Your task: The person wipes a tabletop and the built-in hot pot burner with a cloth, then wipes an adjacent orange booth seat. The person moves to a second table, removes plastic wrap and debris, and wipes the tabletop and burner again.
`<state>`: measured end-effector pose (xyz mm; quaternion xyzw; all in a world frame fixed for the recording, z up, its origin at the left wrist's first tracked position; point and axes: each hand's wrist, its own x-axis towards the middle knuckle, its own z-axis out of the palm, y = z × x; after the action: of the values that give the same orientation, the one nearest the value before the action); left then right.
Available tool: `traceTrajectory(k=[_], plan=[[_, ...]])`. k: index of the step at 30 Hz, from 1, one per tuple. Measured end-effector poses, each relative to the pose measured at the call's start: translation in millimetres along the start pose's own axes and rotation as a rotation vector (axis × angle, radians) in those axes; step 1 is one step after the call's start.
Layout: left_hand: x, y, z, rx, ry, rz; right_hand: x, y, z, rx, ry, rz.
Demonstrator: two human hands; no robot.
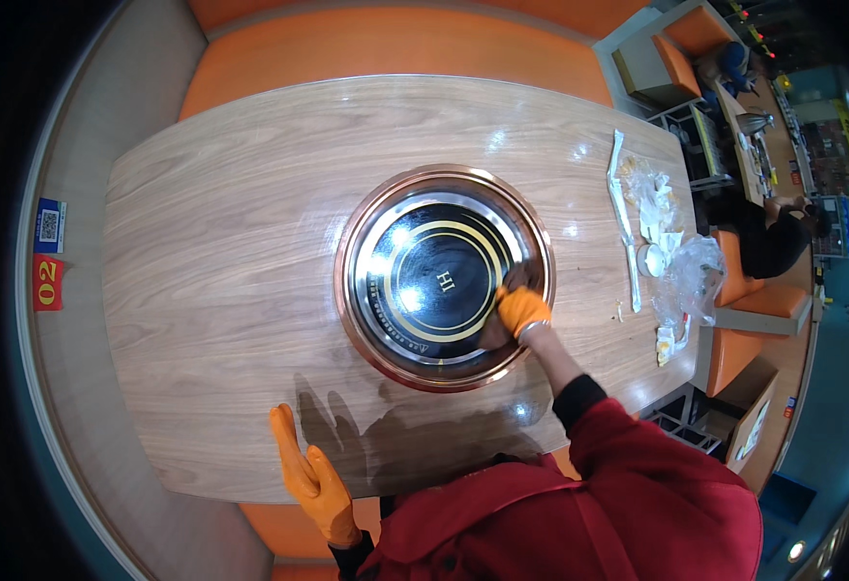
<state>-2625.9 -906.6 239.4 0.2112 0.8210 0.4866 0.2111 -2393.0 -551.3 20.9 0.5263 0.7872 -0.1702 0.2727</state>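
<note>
My right hand (525,311), in an orange rubber glove, is closed on a dark brown cloth (496,332) and presses it against the right inner side of the round cooker well. The well has a copper-coloured rim (345,305) and a black glass induction plate (443,279) with yellow rings, set into the wood-grain table (236,254). My left hand (313,479), also in an orange glove, hangs over the table's near left edge. Its fingers are spread a little and it holds nothing.
At the table's right end lie crumpled clear plastic (699,272), used tissues (660,210), a small white cup (651,260) and a long folded white strip (622,221). An orange bench (403,45) runs along the far side. People sit at another table beyond the right end.
</note>
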Motion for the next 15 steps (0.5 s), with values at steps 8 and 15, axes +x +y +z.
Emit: traceTrajectory(k=[8, 15], plan=[[-5.7, -9.7, -5.6, -0.022, 0.022, 0.009, -40.6, 12.6, -29.1, -0.103, 0.016, -0.434], [-0.7, -7.8, -3.1, -0.003, -0.025, -0.005, -11.2, -4.9, -117.3, 0.250, 0.633, -0.307]])
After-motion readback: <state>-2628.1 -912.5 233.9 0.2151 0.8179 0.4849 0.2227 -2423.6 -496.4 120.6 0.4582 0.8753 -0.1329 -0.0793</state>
